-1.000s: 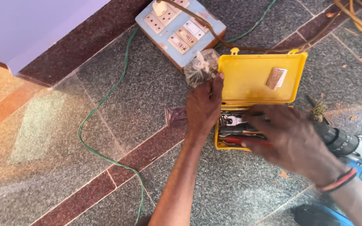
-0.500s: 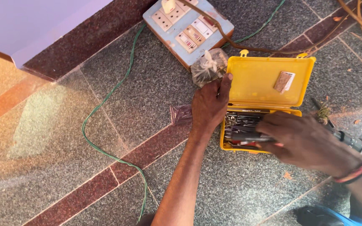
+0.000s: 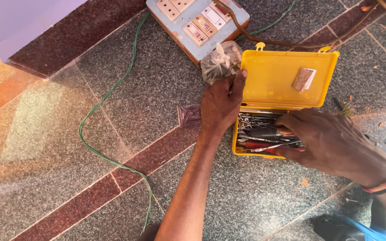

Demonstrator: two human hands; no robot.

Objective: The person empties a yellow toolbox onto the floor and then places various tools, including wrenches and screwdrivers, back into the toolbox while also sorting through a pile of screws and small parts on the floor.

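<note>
An open yellow tool case (image 3: 287,76) lies on the stone floor, its lid flat and its tray full of screws and small tools (image 3: 258,134). My left hand (image 3: 220,105) rests on the case's left edge, thumb against the lid. My right hand (image 3: 331,140) reaches into the tray from the right, fingers curled over a dark-handled tool (image 3: 264,132); whether it grips the tool is unclear. A small brown block (image 3: 304,79) sits on the lid.
A knotted clear plastic bag (image 3: 221,60) lies beside the case, below a switch-and-socket board (image 3: 197,22). A green wire (image 3: 108,129) snakes over the floor. A small clear packet (image 3: 188,115) lies left of my wrist. A blue power drill (image 3: 367,223) is at lower right.
The view has shifted, so the case sits lower and more central. My right hand has slid rightward in the tray, uncovering more tools. My left hand stays on the case's edge.
</note>
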